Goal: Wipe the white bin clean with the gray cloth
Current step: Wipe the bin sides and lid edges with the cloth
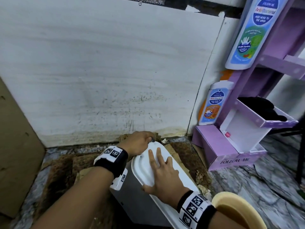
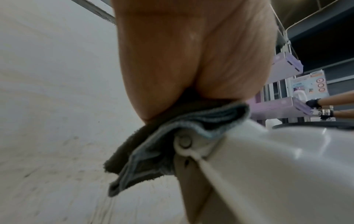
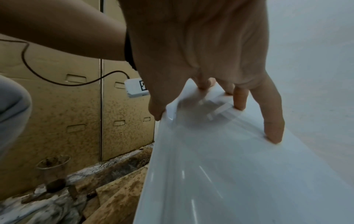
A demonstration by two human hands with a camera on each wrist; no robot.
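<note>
Stained white wall [image 1: 102,66] behind, white bin [image 1: 171,169] running toward it, right hand [image 1: 162,176] spread flat on lid, left hand [image 1: 140,142] clutching gray cloth [image 2: 153,151].

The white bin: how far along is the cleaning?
Under way, it seems. The left hand grips the gray cloth against the far end of the white bin, by its hinge; the right hand rests spread on the lid, steadying it. The lid looks glossy, so perhaps wiped already. Whether the bin's sides are done can't be told.
</note>
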